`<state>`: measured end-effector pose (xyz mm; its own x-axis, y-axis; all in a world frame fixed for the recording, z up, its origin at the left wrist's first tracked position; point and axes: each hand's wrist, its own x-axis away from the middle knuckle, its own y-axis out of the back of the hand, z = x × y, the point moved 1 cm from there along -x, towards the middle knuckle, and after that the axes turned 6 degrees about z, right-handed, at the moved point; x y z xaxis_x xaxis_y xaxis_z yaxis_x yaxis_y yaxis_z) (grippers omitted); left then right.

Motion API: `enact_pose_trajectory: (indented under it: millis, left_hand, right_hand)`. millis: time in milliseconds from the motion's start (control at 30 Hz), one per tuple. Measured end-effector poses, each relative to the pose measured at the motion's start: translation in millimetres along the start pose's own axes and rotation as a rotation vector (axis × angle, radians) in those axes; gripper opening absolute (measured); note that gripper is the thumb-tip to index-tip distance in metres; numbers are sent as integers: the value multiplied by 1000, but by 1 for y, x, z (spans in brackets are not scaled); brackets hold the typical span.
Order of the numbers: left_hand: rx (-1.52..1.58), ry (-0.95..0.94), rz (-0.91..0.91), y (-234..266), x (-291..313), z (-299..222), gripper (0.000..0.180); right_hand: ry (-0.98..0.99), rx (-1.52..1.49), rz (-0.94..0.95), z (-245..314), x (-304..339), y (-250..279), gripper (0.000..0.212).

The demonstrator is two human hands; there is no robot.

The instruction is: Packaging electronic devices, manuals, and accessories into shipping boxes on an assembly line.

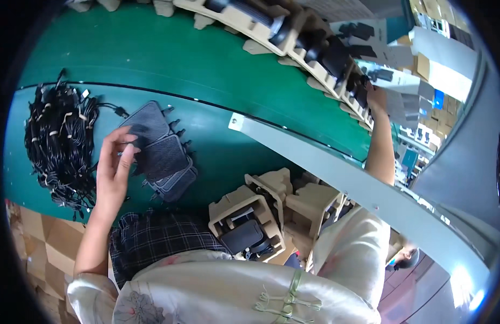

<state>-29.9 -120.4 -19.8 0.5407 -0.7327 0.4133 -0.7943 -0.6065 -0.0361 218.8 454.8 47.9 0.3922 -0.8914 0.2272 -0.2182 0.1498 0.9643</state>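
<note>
My left hand (114,162) is at the left of the table, its thumb and fingers pinched on a small dark part (136,135) that is blurred. Just under it lies a pile of flat black ribbed panels (164,154) with small tabs along one side. A heap of bundled black cables (61,143) lies left of that hand. My right hand (375,98) reaches far to the right, to the row of moulded pulp trays (320,67) holding black parts. Its fingertips are at dark items in one tray; how they are bent is too small to tell.
A grey metal rail (315,156) runs slantwise between my arms. Beyond a dark seam lies a green belt surface (152,48). Close to my body, a pulp tray (244,227) holds a black device and cable. Cardboard boxes (61,243) stand at lower left.
</note>
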Motion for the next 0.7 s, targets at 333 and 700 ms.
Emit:
enact_pose_trajectory:
  millis: [333, 700]
  left_hand:
    - [-122, 12, -445, 35, 24, 45, 26]
    - [-1105, -364, -422, 48, 15, -2, 33]
  right_hand:
    - [-67, -160, -249, -32, -71, -84, 52]
    - [147, 54, -123, -30, -48, -87, 44]
